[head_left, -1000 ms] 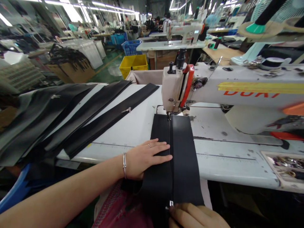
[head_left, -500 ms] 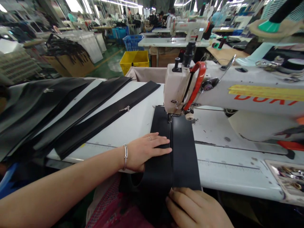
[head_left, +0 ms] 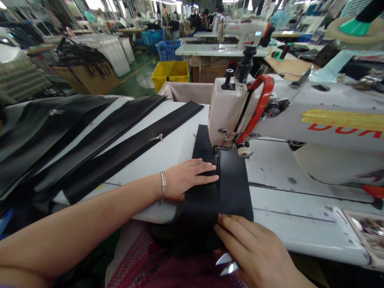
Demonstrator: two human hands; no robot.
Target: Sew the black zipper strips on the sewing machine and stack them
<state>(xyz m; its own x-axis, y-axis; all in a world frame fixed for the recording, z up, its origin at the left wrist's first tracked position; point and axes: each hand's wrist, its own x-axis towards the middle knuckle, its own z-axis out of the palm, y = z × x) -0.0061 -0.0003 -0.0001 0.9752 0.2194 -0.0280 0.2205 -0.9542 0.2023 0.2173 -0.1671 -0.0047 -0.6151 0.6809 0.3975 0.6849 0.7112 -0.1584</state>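
Left hand [head_left: 189, 178] spread flat on strip [head_left: 235, 188], seemingly steadying it; machine [head_left: 226, 114] at 1 o'clock. Right hand [head_left: 255, 248], 5 o'clock, pinches strip, snips [head_left: 229, 268] tucked under, presumably handy.

Smooth, leather-like black panel [head_left: 235, 184] with soft sheen, glossy pale tabletop [head_left: 300, 234], shiny metal blades [head_left: 229, 269].
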